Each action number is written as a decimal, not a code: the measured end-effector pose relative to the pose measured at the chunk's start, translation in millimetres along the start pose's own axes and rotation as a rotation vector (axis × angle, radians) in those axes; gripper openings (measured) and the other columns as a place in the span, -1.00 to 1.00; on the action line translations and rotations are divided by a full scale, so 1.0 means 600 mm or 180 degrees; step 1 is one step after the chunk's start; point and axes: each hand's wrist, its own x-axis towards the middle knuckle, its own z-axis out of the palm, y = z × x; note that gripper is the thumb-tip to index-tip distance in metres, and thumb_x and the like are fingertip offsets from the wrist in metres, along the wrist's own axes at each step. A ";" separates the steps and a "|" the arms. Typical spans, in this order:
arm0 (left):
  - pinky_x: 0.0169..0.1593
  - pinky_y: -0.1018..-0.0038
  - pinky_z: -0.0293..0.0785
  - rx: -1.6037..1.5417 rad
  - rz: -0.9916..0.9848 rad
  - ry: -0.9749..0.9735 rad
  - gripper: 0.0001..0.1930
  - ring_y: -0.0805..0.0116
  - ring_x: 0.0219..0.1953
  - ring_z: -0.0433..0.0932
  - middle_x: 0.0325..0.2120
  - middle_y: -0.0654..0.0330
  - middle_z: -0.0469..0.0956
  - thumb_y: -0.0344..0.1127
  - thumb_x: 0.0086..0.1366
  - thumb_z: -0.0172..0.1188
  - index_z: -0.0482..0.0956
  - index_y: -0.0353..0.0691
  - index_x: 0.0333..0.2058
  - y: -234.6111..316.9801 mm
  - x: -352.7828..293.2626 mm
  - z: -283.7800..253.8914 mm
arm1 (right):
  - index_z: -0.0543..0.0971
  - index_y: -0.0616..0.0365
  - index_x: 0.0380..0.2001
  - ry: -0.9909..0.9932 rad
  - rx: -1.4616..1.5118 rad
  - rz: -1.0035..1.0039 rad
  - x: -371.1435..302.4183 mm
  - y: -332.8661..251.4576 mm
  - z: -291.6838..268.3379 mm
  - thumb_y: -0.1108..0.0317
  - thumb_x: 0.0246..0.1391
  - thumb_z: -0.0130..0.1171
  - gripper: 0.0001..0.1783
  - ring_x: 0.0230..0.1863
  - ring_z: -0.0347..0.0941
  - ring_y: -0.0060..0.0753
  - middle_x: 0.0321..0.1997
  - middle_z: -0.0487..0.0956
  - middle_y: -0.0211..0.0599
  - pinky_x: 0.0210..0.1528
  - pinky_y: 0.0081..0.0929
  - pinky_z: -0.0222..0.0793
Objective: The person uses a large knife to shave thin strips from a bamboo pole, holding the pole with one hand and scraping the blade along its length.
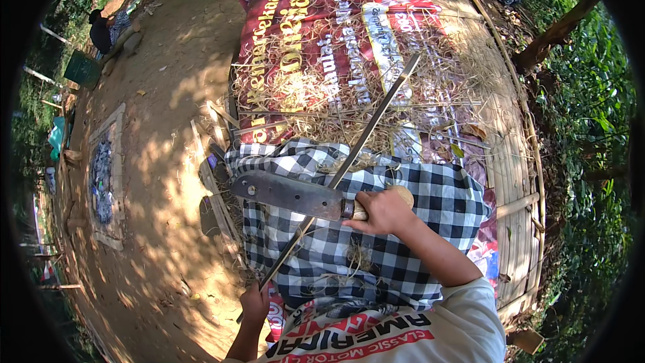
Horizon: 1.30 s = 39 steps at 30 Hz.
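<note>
My right hand (384, 211) is wrapped round the wooden handle of a broad-bladed machete (289, 195). Its dark, wide blade points left and lies across a long, thin bamboo strip (382, 109). Near the strip's lower end, my left hand (254, 302) grips it. The strip slants from there up and to the right, over my lap. A black-and-white checked cloth (430, 191) covers my legs, with some shavings on it.
A red printed banner (309, 40) strewn with curly shavings (463, 60) lies on a bamboo-slat platform (507, 141). Split bamboo pieces (213, 191) rest at its left edge. On the dirt ground stands a framed ash pit (104, 175). Farther back, another person (102, 32) sits.
</note>
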 end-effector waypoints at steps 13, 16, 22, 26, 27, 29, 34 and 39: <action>-0.50 0.06 0.40 -0.0231 0.0027 0.0091 -0.80 -0.19 -0.57 0.52 -0.68 -0.14 0.47 -0.28 0.23 0.11 0.47 -0.33 -0.36 -0.041 -0.009 0.049 | 0.47 0.17 -0.51 0.0357 -0.0816 0.0455 -0.001 0.127 -0.090 -0.31 -0.04 0.19 -0.35 -0.59 0.54 -0.06 -0.67 0.53 -0.14 -0.51 -0.23 0.43; -0.49 0.05 0.41 -0.0116 -0.0041 -0.0005 -0.80 -0.18 -0.58 0.52 -0.69 -0.12 0.47 -0.27 0.22 0.11 0.46 -0.32 -0.36 -0.021 0.006 0.019 | 0.51 0.27 -0.46 0.0903 -0.0567 0.1815 -0.018 0.226 -0.158 -0.22 0.03 0.20 -0.37 -0.56 0.51 0.11 -0.65 0.53 -0.03 -0.45 -0.11 0.42; -0.50 0.09 0.42 -0.0233 0.0082 0.0048 -0.74 -0.14 -0.59 0.53 -0.70 -0.09 0.48 -0.19 0.26 0.11 0.46 -0.31 -0.41 0.015 0.026 -0.007 | 0.51 0.33 -0.49 0.1570 0.0175 0.2270 -0.079 0.242 -0.216 0.09 -0.04 0.30 -0.57 -0.66 0.33 -0.35 -0.72 0.43 -0.18 -0.54 -0.32 0.26; -0.51 0.09 0.39 -0.0175 -0.0025 0.0137 -0.71 -0.13 -0.61 0.51 -0.72 -0.06 0.46 -0.15 0.27 0.14 0.47 -0.30 -0.43 0.060 0.064 -0.007 | 0.51 0.28 -0.48 0.1519 0.0871 0.1988 -0.088 0.170 -0.197 0.23 -0.07 0.30 -0.69 -0.63 0.26 -0.51 -0.69 0.43 -0.27 -0.54 -0.41 0.21; -0.54 0.10 0.36 -0.0080 0.0139 0.0277 -0.74 -0.11 -0.63 0.50 -0.73 -0.03 0.45 -0.18 0.26 0.18 0.48 -0.29 -0.40 0.075 0.078 -0.010 | 0.49 0.26 -0.49 0.1470 0.1252 0.1810 -0.085 0.159 -0.185 0.27 -0.10 0.31 -0.72 -0.60 0.25 -0.54 -0.67 0.41 -0.32 -0.53 -0.43 0.21; -0.55 0.12 0.34 -0.0024 0.0265 0.0393 -0.74 -0.10 -0.64 0.49 -0.73 -0.02 0.45 -0.18 0.24 0.21 0.49 -0.29 -0.39 0.107 0.108 -0.021 | 0.48 0.26 -0.50 0.1152 0.1541 0.1786 -0.078 0.140 -0.174 0.27 -0.20 0.31 -0.70 -0.58 0.24 -0.56 -0.65 0.38 -0.37 -0.51 -0.46 0.20; -0.57 0.17 0.34 -0.0132 0.0384 0.0524 -0.74 -0.08 -0.65 0.49 -0.73 0.00 0.45 -0.17 0.22 0.23 0.49 -0.27 -0.42 0.115 0.145 -0.008 | 0.50 0.27 -0.43 0.0496 0.2525 0.1304 -0.036 0.121 -0.163 0.34 -0.25 0.27 -0.72 -0.54 0.30 -0.60 -0.59 0.43 -0.42 -0.49 -0.52 0.24; -0.54 0.15 0.37 -0.0368 0.0460 0.0478 -0.72 -0.11 -0.62 0.50 -0.72 -0.03 0.45 -0.17 0.21 0.23 0.48 -0.29 -0.46 0.103 0.157 0.004 | 0.50 0.31 -0.31 0.0708 0.3462 0.1433 -0.022 0.160 -0.156 0.49 -0.07 0.15 -0.80 -0.54 0.43 -0.53 -0.49 0.50 -0.34 -0.48 -0.52 0.36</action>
